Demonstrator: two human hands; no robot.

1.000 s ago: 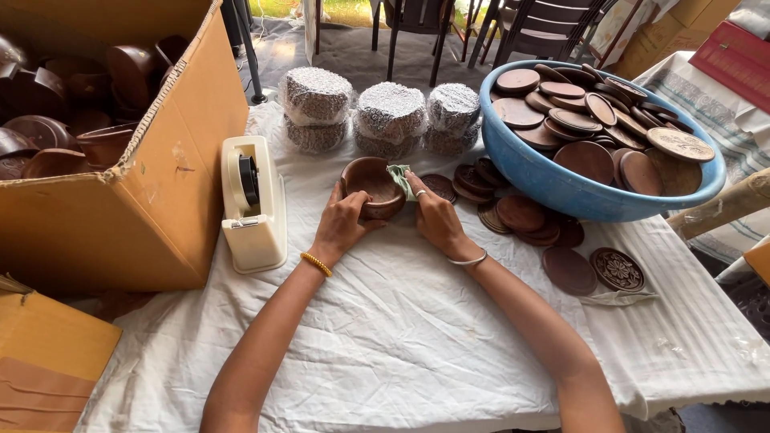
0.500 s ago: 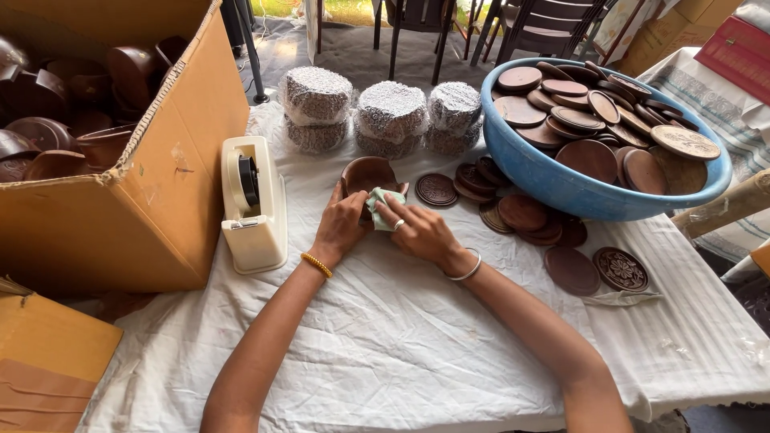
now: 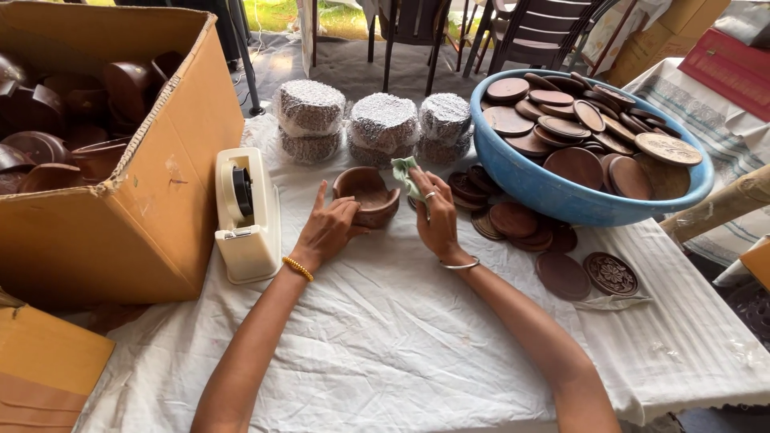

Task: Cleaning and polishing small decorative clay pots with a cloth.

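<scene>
A small brown wooden bowl [image 3: 370,192] sits on the white cloth-covered table [image 3: 385,337]. My left hand [image 3: 327,230] rests against the bowl's near left side, fingers curled on its wall. My right hand [image 3: 437,218] is just right of the bowl and grips a pale green cloth [image 3: 406,175] that sticks up above the fingers beside the bowl's rim.
A white tape dispenser [image 3: 247,212] stands left of the bowl. A big cardboard box [image 3: 136,208] of dark bowls fills the left. Three foam-wrapped bundles [image 3: 383,127] stand behind. A blue basin [image 3: 553,192] of round wooden lids is at right, with loose lids [image 3: 561,273] on the table.
My right hand with the green cloth has shifted from over the bowl to its right side. The bowl now sits lower on the table with its opening showing. My left hand stays on it.
</scene>
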